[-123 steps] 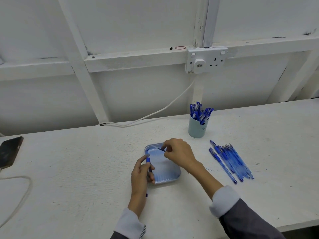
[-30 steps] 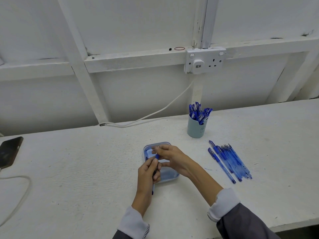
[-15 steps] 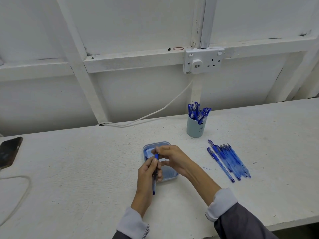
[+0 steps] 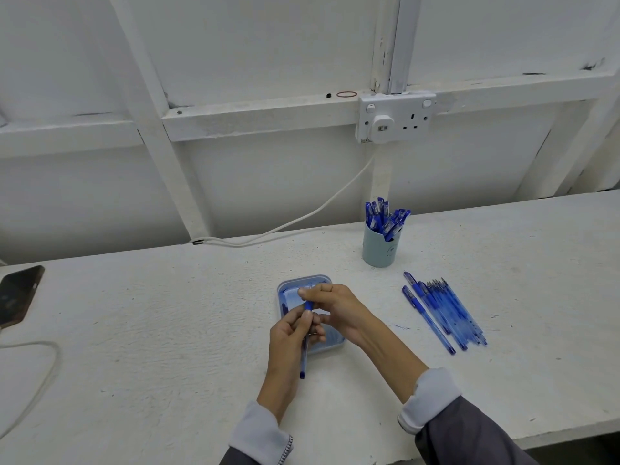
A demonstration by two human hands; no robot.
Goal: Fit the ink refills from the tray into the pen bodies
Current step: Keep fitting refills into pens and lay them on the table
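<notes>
Pen body (image 4: 304, 350), blue and translucent, stands nearly upright over the near edge of the blue plastic tray (image 4: 303, 284), its lower end hanging just above the white surface (image 4: 167, 330) and its upper end between the two hands. The left hand (image 4: 287, 333) is curled round the barrel. The right hand (image 4: 339, 305) reaches in from the right and pinches a thin ink refill (image 4: 309, 296) at the barrel's top; the fingers hide most of that piece, so how deep it sits cannot be told. The hands touch each other above the tray, which lies flat near the middle of the surface and is largely covered by them. To the right, well apart from the tray, a row of blue pens (image 4: 443, 310) lies side by side with bare surface between. Behind that row a pale cup (image 4: 378, 251) packed with more blue pens stands close to the wall. A dark phone (image 4: 18, 293) lies at the far left edge with a cable (image 4: 40, 374) looping toward the front. Between phone and tray stretches a wide bare area. The front edge of the surface shows at the lower right, beyond the grey sleeve (image 4: 469, 437). A wall socket (image 4: 396, 117) sits above the cup, its white cord (image 4: 285, 226) trailing along the back edge.
</notes>
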